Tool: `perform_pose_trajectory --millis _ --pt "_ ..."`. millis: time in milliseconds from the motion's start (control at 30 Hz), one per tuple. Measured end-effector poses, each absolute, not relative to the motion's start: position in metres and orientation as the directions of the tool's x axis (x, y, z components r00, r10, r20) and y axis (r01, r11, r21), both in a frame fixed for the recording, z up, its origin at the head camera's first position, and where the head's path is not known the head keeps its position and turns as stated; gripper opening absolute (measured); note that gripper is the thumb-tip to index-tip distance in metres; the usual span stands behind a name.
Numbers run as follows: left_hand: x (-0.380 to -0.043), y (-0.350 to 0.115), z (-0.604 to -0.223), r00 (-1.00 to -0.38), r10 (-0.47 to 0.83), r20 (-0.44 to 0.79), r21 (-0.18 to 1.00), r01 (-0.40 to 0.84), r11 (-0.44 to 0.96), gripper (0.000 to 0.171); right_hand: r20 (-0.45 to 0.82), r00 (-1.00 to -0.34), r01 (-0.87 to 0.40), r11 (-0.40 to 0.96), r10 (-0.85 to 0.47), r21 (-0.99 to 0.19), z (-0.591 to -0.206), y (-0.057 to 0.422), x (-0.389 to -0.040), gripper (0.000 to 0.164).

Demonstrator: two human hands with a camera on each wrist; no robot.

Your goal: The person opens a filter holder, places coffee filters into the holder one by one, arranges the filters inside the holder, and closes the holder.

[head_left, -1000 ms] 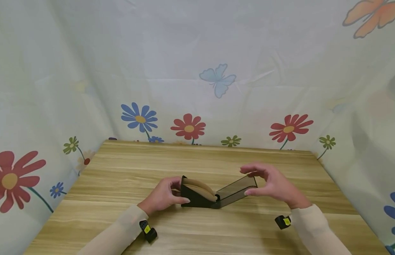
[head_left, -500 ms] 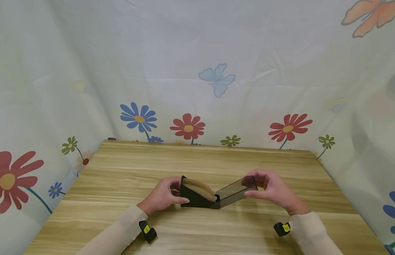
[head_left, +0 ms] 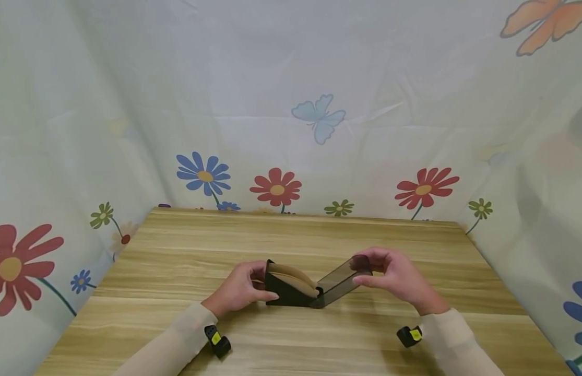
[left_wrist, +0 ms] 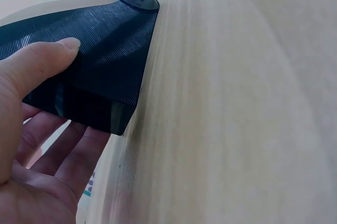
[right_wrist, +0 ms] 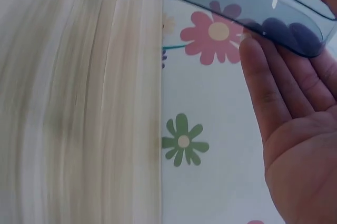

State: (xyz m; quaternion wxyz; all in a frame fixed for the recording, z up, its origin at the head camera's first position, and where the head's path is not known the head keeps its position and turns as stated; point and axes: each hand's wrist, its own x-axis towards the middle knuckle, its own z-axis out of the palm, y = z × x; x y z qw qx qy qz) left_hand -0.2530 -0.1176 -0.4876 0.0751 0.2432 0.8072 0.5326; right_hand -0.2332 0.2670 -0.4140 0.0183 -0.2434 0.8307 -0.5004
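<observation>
A black wedge-shaped coffee filter box [head_left: 288, 293] rests on the table, with brown rounded paper filters [head_left: 294, 277] standing inside it. My left hand [head_left: 241, 288] grips its tall left end. In the left wrist view the thumb lies on the ribbed side of the box [left_wrist: 105, 50], the other fingers behind and under its edge. The smoky see-through lid [head_left: 341, 279] is swung back to the right on its hinge and slants upward. My right hand [head_left: 398, 277] holds the lid's free end between thumb and fingers; the right wrist view shows the fingertips behind the clear lid [right_wrist: 226, 3].
The wood-grain table [head_left: 215, 230] extends around both hands. A pale cloth [head_left: 253, 78] printed with flowers and butterflies hangs behind it and along the sides. Small black cameras [head_left: 217, 340] sit on both wrists.
My right fingers have closed in on the lid's free end from a looser pose. The lid has since tilted up more steeply, moving slightly left. Left hand and box stay put.
</observation>
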Motion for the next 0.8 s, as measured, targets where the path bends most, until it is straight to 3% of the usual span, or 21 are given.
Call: perform_pose_trajectory --millis 800 --pt "-0.249 -0.116 -0.483 -0.878 0.465 0.115 0.903 0.288 0.32 0.03 0.263 -0.881 -0.393 0.298 -0.393 -0.87 -0.401 0.209 -0.233 0.035"
